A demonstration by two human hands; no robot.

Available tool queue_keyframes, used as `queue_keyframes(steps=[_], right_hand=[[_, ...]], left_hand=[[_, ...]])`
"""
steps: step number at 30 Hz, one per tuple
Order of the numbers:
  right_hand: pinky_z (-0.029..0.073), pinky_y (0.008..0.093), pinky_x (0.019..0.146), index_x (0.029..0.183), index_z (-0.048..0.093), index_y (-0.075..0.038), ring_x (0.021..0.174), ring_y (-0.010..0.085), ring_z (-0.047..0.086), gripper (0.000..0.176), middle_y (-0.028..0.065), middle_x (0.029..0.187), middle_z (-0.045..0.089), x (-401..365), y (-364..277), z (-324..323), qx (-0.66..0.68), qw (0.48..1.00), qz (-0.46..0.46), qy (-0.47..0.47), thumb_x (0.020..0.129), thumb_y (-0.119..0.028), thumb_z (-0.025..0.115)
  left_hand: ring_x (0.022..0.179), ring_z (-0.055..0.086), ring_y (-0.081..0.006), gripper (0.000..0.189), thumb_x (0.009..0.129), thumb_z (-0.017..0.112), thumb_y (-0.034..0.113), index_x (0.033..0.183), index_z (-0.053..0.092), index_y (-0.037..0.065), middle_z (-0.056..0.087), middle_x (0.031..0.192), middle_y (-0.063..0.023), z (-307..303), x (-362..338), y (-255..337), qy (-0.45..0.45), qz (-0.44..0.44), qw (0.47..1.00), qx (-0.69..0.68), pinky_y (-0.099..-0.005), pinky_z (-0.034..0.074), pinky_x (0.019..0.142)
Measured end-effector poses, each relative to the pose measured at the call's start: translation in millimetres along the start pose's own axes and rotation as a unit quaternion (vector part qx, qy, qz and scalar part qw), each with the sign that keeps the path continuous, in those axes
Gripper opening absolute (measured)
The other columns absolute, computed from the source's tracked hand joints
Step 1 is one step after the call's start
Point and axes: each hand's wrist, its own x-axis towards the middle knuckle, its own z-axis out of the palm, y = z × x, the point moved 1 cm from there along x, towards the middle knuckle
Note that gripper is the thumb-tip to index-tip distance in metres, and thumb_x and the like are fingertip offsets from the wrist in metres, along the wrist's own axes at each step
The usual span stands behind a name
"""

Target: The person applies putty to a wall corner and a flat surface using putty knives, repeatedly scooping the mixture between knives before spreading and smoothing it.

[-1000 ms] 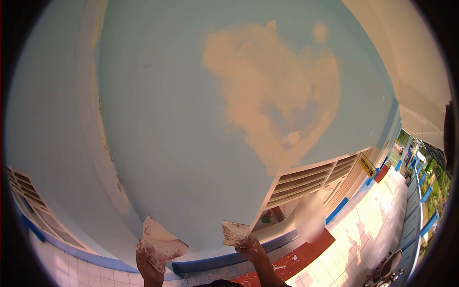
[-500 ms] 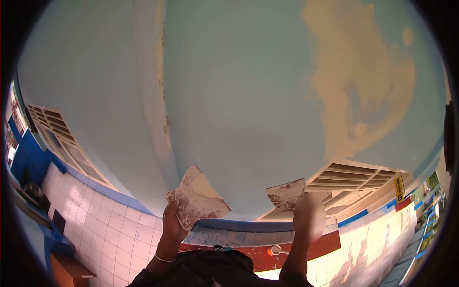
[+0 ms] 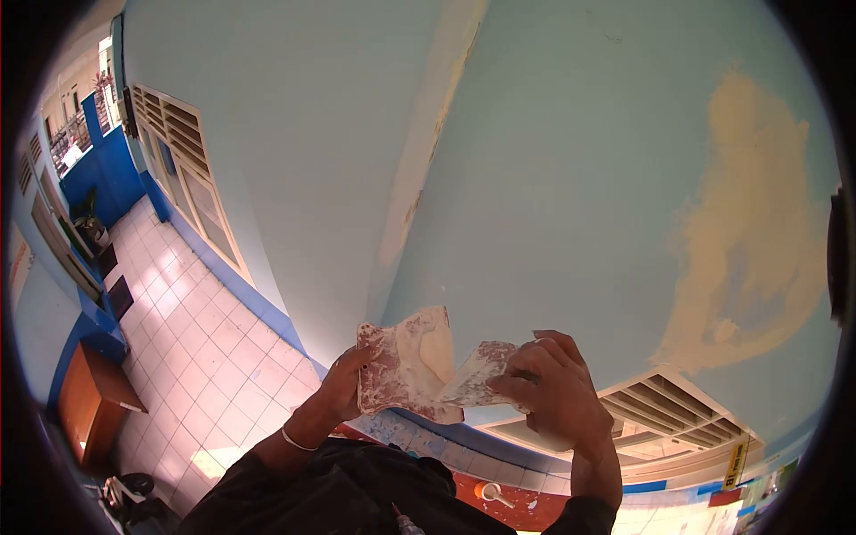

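Note:
My left hand (image 3: 334,388) grips a wide, flat putty scraper (image 3: 379,379) by its edge, thumb on top. Brown smears cover the scraper, and a mound of pale putty (image 3: 430,352) lies on its right part. A smaller putty-stained scraper (image 3: 481,370) is pinched between the fingers and thumb of my right hand (image 3: 562,388). Its left tip meets the wide scraper near the lower edge of the putty. In front of both hands rises a pale blue-green wall (image 3: 553,196), with a large cream filler patch (image 3: 749,205) at the right.
A pale repaired strip (image 3: 423,152) runs up the wall's corner. Louvred windows (image 3: 664,410) sit low at the right, others (image 3: 183,160) at the left. Below is a red ledge (image 3: 535,504) with a white cup (image 3: 490,492). A wooden desk (image 3: 98,397) stands on the tiled floor (image 3: 192,330).
My right hand has swung left, bringing the small scraper against the wide one. The wide scraper has turned in my left hand. The view has shifted, showing more floor at left.

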Motion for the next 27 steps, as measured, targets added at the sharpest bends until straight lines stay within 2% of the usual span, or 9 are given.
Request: queue_keyframes(steps=[2,9,15,18,21,22,24,25,27], right_hand=[[0.047,0.0406,0.091,0.097,0.072,-0.018,0.093,0.0204,0.061,0.044,-0.0027,0.097,0.062,14,-4,7,-0.024,0.999,-0.038,-0.007,0.057,-0.003,0.079],[0.047,0.0400,0.090,0.101,0.072,-0.015,0.102,0.0185,0.057,0.034,-0.0047,0.103,0.065,35,3,18,-0.074,0.989,-0.129,-0.021,0.068,-0.008,0.074],[0.046,0.0396,0.091,0.102,0.072,-0.014,0.101,0.0185,0.057,0.033,-0.0070,0.107,0.066,21,25,33,-0.074,0.986,-0.135,-0.057,0.070,-0.006,0.074],[0.049,0.0382,0.086,0.102,0.073,-0.016,0.098,0.0216,0.060,0.036,-0.0040,0.102,0.068,22,26,32,-0.038,0.988,-0.121,-0.084,0.069,-0.003,0.074],[0.053,0.0363,0.077,0.104,0.071,-0.009,0.086,0.0203,0.063,0.034,0.0025,0.094,0.070,15,55,28,0.180,0.982,-0.011,-0.050,0.073,0.004,0.072],[0.053,0.0347,0.074,0.104,0.069,-0.005,0.085,0.0183,0.063,0.029,0.0043,0.092,0.070,7,64,34,0.340,0.937,0.081,-0.019,0.077,0.005,0.070],[0.052,0.0314,0.069,0.103,0.066,0.001,0.083,0.0142,0.064,0.019,0.0080,0.090,0.071,-14,87,51,0.617,0.748,0.237,0.062,0.085,0.007,0.066],[0.053,0.0300,0.073,0.108,0.062,0.008,0.084,0.0123,0.065,0.017,0.0115,0.097,0.070,-15,92,60,0.677,0.691,0.231,0.099,0.091,0.003,0.064],[0.054,0.0315,0.075,0.112,0.060,0.008,0.087,0.0147,0.066,0.022,0.0128,0.101,0.070,-16,87,64,0.732,0.621,0.251,0.123,0.091,0.002,0.063]], left_hand=[[0.110,0.066,-0.0351,0.044,0.095,0.053,0.008,0.136,0.043,-0.005,0.060,0.126,-0.0219,16,-9,4,-0.012,0.049,0.998,0.042,-0.0485,0.059,0.092],[0.111,0.066,-0.0337,0.046,0.089,0.054,-0.003,0.133,0.043,-0.008,0.060,0.124,-0.0226,44,-29,20,-0.001,0.167,0.981,0.098,-0.0464,0.059,0.093],[0.111,0.066,-0.0313,0.044,0.088,0.054,-0.004,0.131,0.046,-0.008,0.061,0.123,-0.0208,49,-23,8,0.043,0.223,0.964,0.136,-0.0436,0.059,0.092],[0.110,0.066,-0.0299,0.044,0.088,0.055,-0.003,0.131,0.047,-0.008,0.062,0.122,-0.0199,49,-31,22,0.067,0.252,0.954,0.151,-0.0431,0.059,0.091],[0.108,0.066,-0.0299,0.043,0.088,0.055,-0.002,0.130,0.047,-0.008,0.062,0.120,-0.0192,48,-41,42,0.066,0.293,0.944,0.137,-0.0426,0.060,0.089],[0.108,0.066,-0.0315,0.047,0.087,0.054,-0.001,0.133,0.045,-0.008,0.061,0.122,-0.0205,58,-46,47,0.063,0.307,0.941,0.128,-0.0438,0.060,0.088],[0.110,0.065,-0.0344,0.053,0.086,0.053,0.001,0.136,0.041,-0.007,0.059,0.126,-0.0225,48,-45,52,0.034,0.326,0.937,0.117,-0.0460,0.059,0.091],[0.111,0.065,-0.0352,0.054,0.086,0.053,0.002,0.137,0.040,-0.007,0.058,0.127,-0.0230,48,-43,52,0.029,0.323,0.939,0.113,-0.0465,0.059,0.091],[0.112,0.064,-0.0367,0.056,0.085,0.052,0.003,0.139,0.038,-0.006,0.056,0.129,-0.0240,49,-44,52,0.028,0.322,0.940,0.106,-0.0476,0.059,0.092]])
